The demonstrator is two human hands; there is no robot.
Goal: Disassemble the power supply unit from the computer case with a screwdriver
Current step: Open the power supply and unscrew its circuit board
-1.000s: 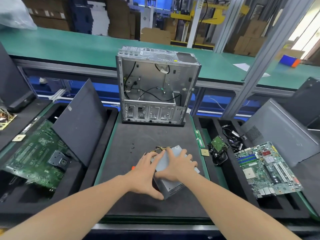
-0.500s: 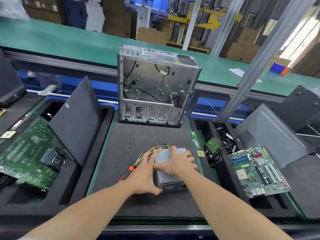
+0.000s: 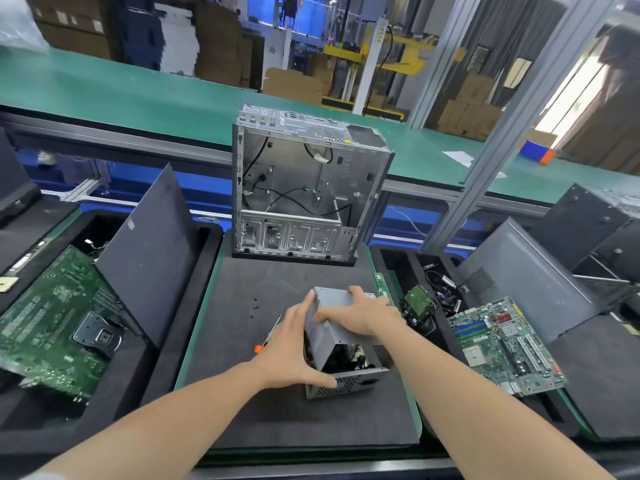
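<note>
The grey metal power supply unit (image 3: 341, 342) lies on the black foam mat (image 3: 242, 393) in front of me. Its cover is tilted up and dark inner parts show under it. My left hand (image 3: 294, 351) grips the unit's left side with the thumb on its perforated front. My right hand (image 3: 363, 315) presses on the raised cover. The open, gutted computer case (image 3: 304, 188) stands upright at the mat's far edge with loose black cables inside. A screwdriver with an orange part (image 3: 263, 344) lies partly hidden behind my left hand.
A few small black screws (image 3: 254, 306) lie on the mat. Left tray holds a green motherboard (image 3: 52, 323) and a leaning dark panel (image 3: 149, 251). Right tray holds a hard drive (image 3: 419, 301), cables, another motherboard (image 3: 502, 344) and a grey side panel (image 3: 519, 282).
The unit's cover has come up and tilted, exposing the inside. Both hands shifted on the unit, the right one further back on the cover. The yellow cable bundle is no longer visible.
</note>
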